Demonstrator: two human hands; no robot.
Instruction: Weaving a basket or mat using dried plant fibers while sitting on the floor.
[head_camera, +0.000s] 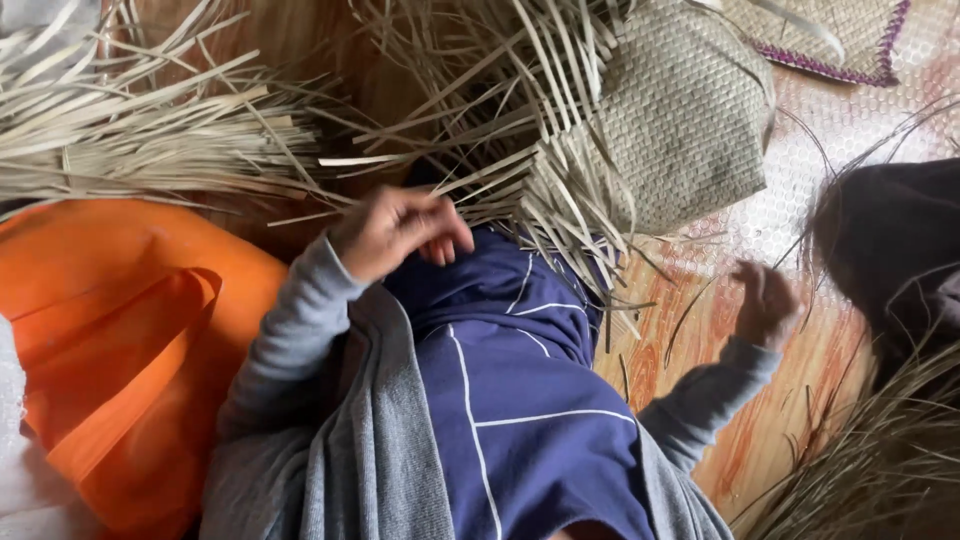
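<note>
Floor: wood-grain flooring with a clear bubble-patterned sheet spread over its upper right part.
Woven piece: half-finished straw mat, pale and finely plaited, lying just beyond the person's lap; its loose unwoven strips fan out toward the left hand.
Left hand: left hand rests at the frayed edge, grip curled with fingers pressed together on the strip ends.
Right hand: right hand is blurred, low over the floor beside the mat; whether its grip is closed, I cannot tell.
Around: bundle of dry straw upper left, orange cloth left, dark garment right, purple-edged mat top right.
</note>
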